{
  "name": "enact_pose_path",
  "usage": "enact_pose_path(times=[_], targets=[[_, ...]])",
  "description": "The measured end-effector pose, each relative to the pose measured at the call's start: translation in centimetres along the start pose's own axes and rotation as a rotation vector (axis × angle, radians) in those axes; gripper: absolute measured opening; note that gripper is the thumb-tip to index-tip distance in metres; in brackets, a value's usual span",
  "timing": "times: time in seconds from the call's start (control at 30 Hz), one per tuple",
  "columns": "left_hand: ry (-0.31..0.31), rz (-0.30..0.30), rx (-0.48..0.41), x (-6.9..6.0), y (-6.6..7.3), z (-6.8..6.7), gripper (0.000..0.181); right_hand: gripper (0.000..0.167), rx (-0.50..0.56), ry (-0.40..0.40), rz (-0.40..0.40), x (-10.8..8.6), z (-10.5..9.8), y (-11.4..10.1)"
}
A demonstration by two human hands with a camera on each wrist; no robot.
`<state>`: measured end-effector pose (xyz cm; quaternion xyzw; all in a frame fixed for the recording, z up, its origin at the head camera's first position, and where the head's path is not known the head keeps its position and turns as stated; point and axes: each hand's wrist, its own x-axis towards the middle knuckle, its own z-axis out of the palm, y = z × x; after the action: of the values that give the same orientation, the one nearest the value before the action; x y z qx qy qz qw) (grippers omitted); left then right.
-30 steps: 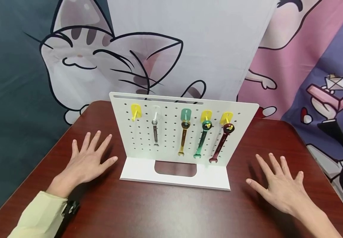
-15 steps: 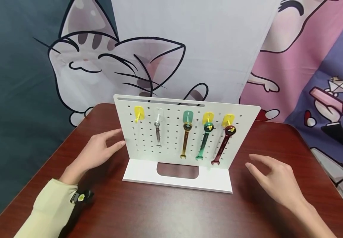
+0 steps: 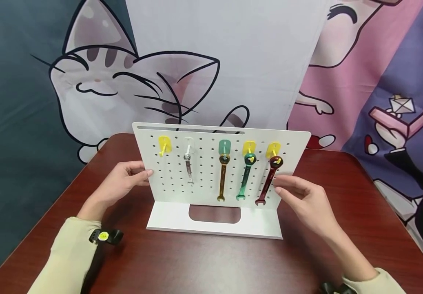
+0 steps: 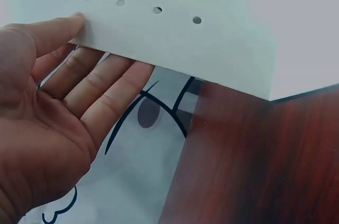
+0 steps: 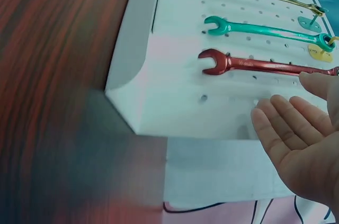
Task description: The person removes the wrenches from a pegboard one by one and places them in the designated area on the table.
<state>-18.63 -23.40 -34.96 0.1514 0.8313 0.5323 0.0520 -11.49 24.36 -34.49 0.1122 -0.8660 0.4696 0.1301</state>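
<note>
Fingers [image 4: 114, 97] of left hand [image 3: 117, 181] pinched pegboard [image 3: 204, 185] at its left edge; right hand [image 3: 312, 204] hovered, fingers loose, just beside red wrench [image 3: 269, 179]. Silver wrench [image 3: 189, 168], gold wrench [image 3: 222, 179] and green wrench [image 3: 246, 179] also hung on pegboard, which stood on table [image 3: 196, 263].

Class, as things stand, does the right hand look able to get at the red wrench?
Most likely yes: the right hand, holding nothing, is close beside the red wrench, and nothing shows between them. The green wrench hangs on the far side, so it leaves the way free.
</note>
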Motion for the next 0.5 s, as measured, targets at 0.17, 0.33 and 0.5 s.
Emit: enact_pose_path(times=[0.17, 0.33, 0.5], targets=[[-0.014, 0.017, -0.003, 0.1, 0.0, -0.3, 0.033, 0.027, 0.075, 0.001, -0.011, 0.8, 0.7, -0.4], [-0.047, 0.023, 0.001, 0.1, -0.2, -0.8, 0.034, 0.027, 0.153, -0.014, -0.012, 1.3, 1.5, -0.5], [-0.093, 0.021, -0.002, 1.4, -0.5, -0.3, 0.033, 0.022, 0.164, 0.0, -0.001, 0.9, 1.4, -0.3]])
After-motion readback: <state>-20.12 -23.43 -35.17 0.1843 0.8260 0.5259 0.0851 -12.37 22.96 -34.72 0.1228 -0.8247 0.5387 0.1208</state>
